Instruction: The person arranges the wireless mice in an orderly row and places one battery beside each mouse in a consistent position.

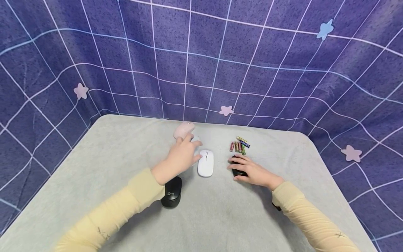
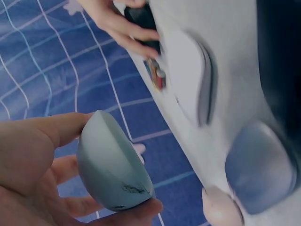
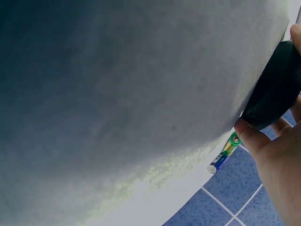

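My left hand [image 1: 180,154] reaches across the left-middle of the table, its fingers spread near a pink mouse [image 1: 182,130] and a white mouse [image 1: 206,163]. In the left wrist view, its thumb and fingers hold a pale grey-blue computer mouse [image 2: 110,162] by the edges, with dark scuffs at one end. The hand mostly hides that mouse in the head view. My right hand [image 1: 254,171] grips a black mouse [image 1: 238,171] resting on the table, fingers over its top and sides. The right wrist view shows this black mouse [image 3: 273,89] between thumb and fingers.
Several small batteries [image 1: 238,146] lie just beyond the right hand. Another black mouse [image 1: 171,192] sits below the left wrist. A blue-grey mouse [image 2: 261,167] shows in the left wrist view. A dark object [image 1: 276,207] is partly covered by the right sleeve. Purple gridded cloth [image 1: 201,77] surrounds the table.
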Demonstrator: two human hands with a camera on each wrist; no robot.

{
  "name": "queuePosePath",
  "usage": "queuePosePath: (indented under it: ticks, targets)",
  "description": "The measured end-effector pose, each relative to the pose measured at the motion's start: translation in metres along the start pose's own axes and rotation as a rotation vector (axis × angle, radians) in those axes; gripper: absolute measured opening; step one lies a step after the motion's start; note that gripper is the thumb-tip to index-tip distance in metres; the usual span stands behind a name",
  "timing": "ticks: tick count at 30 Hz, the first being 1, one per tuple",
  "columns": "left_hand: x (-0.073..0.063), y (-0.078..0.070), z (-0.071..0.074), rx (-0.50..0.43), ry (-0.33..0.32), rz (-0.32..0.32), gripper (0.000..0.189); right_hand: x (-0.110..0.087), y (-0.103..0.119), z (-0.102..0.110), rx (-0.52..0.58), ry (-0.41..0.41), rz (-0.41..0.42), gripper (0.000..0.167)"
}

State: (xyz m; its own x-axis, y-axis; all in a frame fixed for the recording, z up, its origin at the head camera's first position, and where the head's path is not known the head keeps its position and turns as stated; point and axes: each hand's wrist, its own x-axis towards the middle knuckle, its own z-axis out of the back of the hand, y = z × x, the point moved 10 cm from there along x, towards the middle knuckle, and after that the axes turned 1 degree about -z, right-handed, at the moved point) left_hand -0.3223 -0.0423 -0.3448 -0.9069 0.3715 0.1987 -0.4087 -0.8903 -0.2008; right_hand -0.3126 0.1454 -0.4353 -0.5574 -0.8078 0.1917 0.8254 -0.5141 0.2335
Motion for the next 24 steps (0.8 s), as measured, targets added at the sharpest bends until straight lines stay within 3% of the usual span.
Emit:
queuePosePath:
  ticks: [6, 10, 24]
  targets:
    - [-0.017, -0.023, -0.009, -0.001, 0.030, -0.002, 0.043, 0.000, 0.001, 0.001, 0.006, -0.004, 0.002, 0.042]
    - [-0.026, -0.037, -0.014, 0.017, 0.015, -0.036, 0.043, -0.001, 0.002, 0.001, 0.007, -0.007, 0.005, 0.042]
    - [-0.051, -0.063, -0.042, 0.088, 0.026, -0.069, 0.040, -0.001, 0.004, 0.002, 0.008, -0.037, 0.028, 0.043]
